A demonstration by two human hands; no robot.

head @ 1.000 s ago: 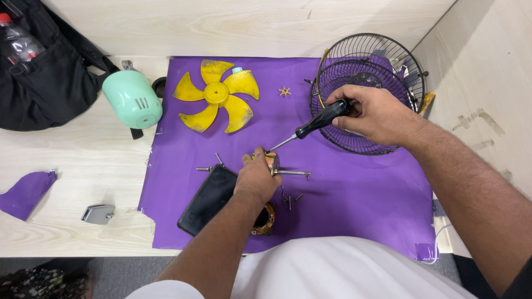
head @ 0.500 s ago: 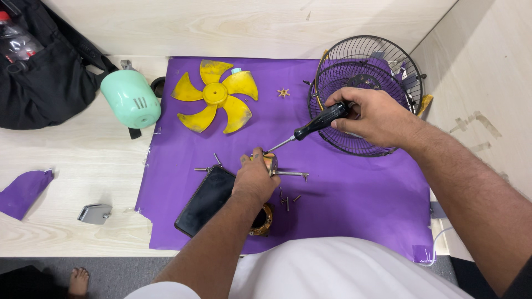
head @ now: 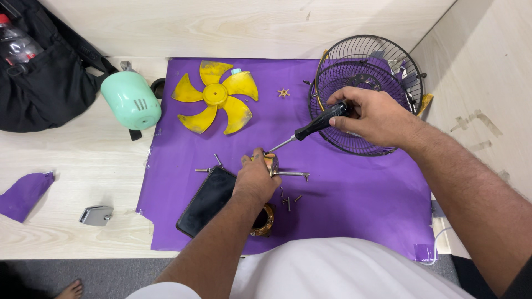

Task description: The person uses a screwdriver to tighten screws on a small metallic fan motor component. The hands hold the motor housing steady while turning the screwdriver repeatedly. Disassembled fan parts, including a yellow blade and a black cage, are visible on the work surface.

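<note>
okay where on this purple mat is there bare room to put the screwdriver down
Bare mat lies right of the loose screws, below the black fan grille, and between the yellow fan blade and the phone. It is crowded around the left hand, which holds a small metal part with screws beside it. The right hand holds the screwdriver.

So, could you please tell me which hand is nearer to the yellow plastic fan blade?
Left. The left hand lies just below the yellow plastic fan blade; the right hand is farther right, over the black wire fan guard.
</note>
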